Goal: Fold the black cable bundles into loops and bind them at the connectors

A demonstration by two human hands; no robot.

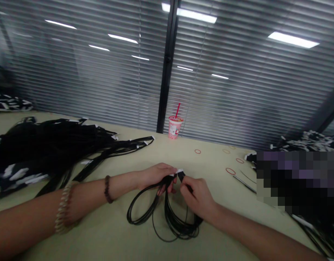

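- The looped bundle of black cables [180, 230] is right in front of me, low in the middle of my head view, with its upper part lifted in two hands and its loops hanging down over the table.
- I see one smaller loop on the left, a thicker one on the right, and a single thin strand sagging below them.
- White connectors [180, 170] sit at the top of the bundle, close to the fingertips of both hands.
- My left hand [157, 177] is closed on the cables from the left, its fingers curled around them just below the white ends.
- My right hand [197, 195] grips the bundle from the other side, thumb and index finger pinching near the connectors; the two hands are near each other but apart.
- A dark beaded bracelet [108, 189] and a pale coiled band [64, 208] circle the left arm.
- Around this lies the pale table [109, 239], with a large pile of black cables [55, 145] on the left.
- Right of the hands I make out a few thin rings [234, 173], red and yellowish.
- Farther back stands a pink cup [174, 130] with a red straw [178, 110], in front of window blinds [101, 83].
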